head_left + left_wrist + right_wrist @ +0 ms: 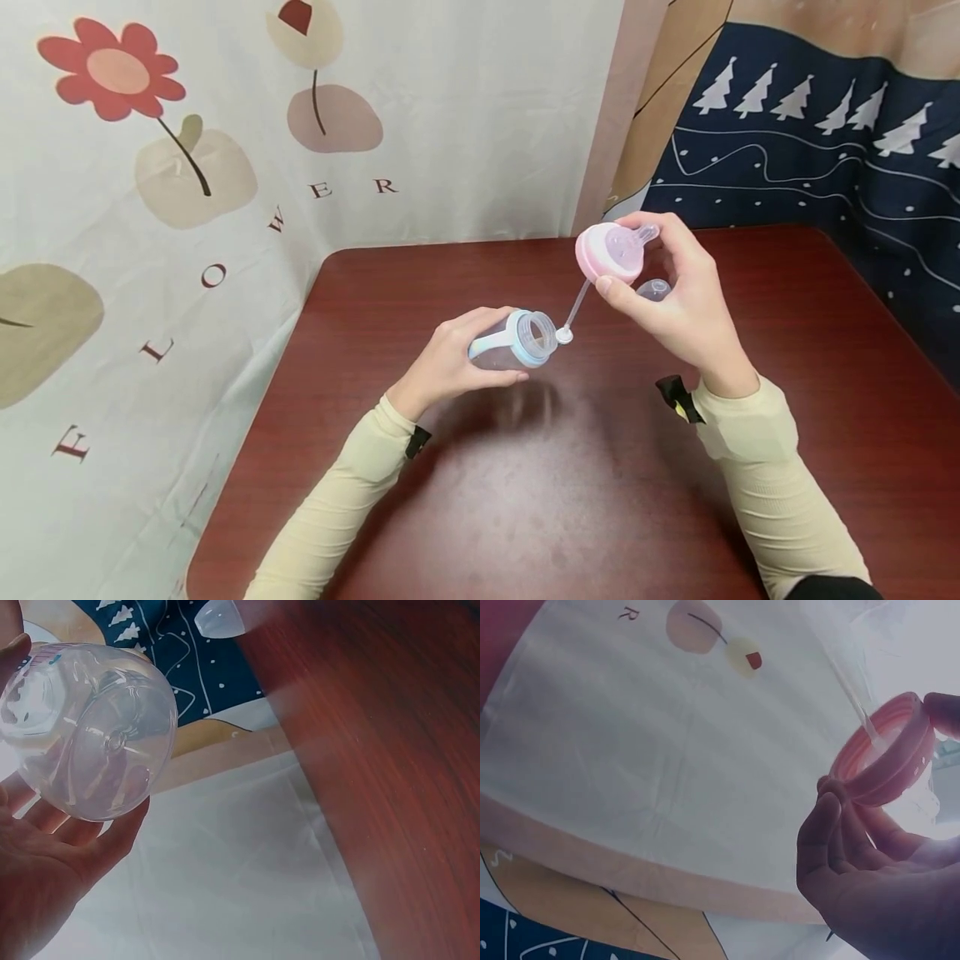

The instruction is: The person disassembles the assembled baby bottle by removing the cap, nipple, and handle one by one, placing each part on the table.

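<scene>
My left hand (455, 354) grips a clear baby bottle (501, 354) with a pale blue collar and handle, tilted so its uncapped mouth faces right. The bottle's rounded base (116, 742) fills much of the left wrist view. My right hand (686, 292) pinches a pink nipple lid (609, 252) by its rim, thumb on one side and fingers on the other. A thin straw (577, 302) hangs from the lid's underside, and its white weighted end (564, 334) is right at the bottle's mouth. The right wrist view shows the pink ring's threaded inside (870, 754).
A clear dome cap (655, 289) stands on the dark red table (480, 517) behind my right hand; it also shows as a translucent cap (220, 619) in the left wrist view. Behind the table hang a flower-printed cloth (480, 125) and a navy tree-patterned cloth (787, 158).
</scene>
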`<state>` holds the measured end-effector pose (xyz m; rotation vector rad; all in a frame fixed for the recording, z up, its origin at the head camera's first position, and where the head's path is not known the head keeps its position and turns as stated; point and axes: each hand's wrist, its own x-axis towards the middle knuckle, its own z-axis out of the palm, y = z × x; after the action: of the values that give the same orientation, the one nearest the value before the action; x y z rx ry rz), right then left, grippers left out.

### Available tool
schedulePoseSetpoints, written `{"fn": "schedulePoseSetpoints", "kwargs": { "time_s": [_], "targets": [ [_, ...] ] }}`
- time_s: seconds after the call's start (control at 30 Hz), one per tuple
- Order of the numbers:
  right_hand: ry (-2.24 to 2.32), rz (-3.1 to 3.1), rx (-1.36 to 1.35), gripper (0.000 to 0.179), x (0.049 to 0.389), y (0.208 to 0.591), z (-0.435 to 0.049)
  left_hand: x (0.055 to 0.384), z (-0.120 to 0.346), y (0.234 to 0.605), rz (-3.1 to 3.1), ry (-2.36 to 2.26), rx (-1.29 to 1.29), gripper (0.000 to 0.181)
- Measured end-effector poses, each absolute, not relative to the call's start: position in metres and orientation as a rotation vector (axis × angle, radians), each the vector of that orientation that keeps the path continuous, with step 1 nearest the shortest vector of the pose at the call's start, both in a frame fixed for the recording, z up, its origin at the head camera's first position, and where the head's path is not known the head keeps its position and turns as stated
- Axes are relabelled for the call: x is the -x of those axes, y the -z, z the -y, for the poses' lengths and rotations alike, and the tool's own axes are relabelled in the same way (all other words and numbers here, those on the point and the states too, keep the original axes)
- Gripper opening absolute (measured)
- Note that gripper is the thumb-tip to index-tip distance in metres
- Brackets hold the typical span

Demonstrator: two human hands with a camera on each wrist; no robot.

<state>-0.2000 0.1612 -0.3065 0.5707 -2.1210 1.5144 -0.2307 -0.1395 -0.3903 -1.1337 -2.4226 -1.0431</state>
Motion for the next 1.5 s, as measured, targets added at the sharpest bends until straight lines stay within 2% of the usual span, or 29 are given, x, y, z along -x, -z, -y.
{"fn": "schedulePoseSetpoints", "kwargs": {
  "time_s": [0.33, 1.03, 1.5],
  "targets": [
    [-1.449, 2.168, -0.495, 0.058, 0.207, 0.309, -0.171, 0.229, 0.14, 0.389, 2.406, 1.066, 1.137, 0.075],
    [-1.086, 2.649, -0.426, 0.058, 0.231, 0.327, -0.183, 0.227, 0.14, 0.384, 2.356, 1.075, 1.167, 0.076],
    [-0.864, 2.905, -0.552, 0.052, 0.231, 0.329, -0.189, 0.227, 0.144, 0.382, 2.375, 1.051, 1.136, 0.077]
  ]
}}
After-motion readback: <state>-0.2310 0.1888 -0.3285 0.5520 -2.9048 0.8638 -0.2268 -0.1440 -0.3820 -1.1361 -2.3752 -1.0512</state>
